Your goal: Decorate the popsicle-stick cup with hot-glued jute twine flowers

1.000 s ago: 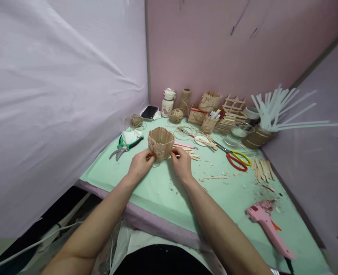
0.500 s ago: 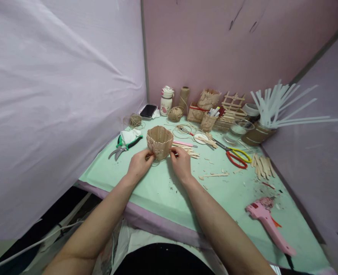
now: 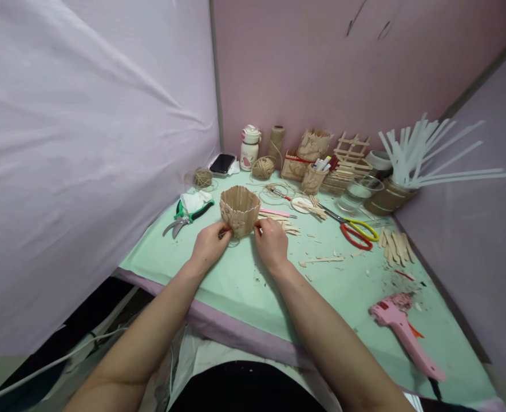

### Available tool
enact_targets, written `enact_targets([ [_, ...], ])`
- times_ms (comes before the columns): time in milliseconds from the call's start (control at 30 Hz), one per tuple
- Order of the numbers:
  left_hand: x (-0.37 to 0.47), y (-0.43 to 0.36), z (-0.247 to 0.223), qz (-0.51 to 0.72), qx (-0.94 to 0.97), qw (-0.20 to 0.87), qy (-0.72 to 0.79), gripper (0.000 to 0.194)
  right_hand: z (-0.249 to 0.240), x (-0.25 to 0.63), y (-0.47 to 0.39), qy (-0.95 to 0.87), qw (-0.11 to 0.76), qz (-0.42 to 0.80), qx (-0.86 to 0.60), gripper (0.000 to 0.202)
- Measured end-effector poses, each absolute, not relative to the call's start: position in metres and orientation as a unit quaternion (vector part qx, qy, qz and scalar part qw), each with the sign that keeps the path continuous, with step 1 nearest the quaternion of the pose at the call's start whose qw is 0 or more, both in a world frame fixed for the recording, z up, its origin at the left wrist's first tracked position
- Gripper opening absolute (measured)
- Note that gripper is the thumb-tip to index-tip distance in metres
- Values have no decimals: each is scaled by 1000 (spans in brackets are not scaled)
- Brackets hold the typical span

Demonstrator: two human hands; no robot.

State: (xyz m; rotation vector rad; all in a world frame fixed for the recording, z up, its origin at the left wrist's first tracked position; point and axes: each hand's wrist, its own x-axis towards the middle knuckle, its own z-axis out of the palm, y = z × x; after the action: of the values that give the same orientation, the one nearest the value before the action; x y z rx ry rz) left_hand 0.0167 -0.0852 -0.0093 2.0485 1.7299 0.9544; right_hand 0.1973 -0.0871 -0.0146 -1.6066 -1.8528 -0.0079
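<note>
A cup made of wooden craft sticks, with a scalloped rim and raised decoration on its side, stands upright on the table near its front. At the cup's lower left, my left hand is closed in a pinch, and a thin loop of twine trails from its fingertips below the cup. My right hand is pinched closed against the lower right side; whatever lies between its fingers is too small to make out. Craft sticks lie beside the right hand, with a pink pen behind them.
Green-handled pruners lie left of the cup. To the right are scissors, loose sticks and a pink glue gun. Behind stand a bottle, a twine ball, stick-built containers and a clear bowl.
Both hands stay pinched beside the cup, with the right hand shifted very slightly. The cup's rim tilts a little, and the view has moved slightly.
</note>
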Motion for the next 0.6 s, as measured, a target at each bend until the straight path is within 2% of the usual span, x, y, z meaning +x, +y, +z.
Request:
enact_targets([
  [200, 16, -85, -11, 329, 715, 144, 600, 16, -15, 197, -86, -710, 329, 18, -622, 19],
  [600, 16, -86, -9, 325, 714, 149, 602, 18, -17, 198, -85, -711, 369, 32, -598, 19],
])
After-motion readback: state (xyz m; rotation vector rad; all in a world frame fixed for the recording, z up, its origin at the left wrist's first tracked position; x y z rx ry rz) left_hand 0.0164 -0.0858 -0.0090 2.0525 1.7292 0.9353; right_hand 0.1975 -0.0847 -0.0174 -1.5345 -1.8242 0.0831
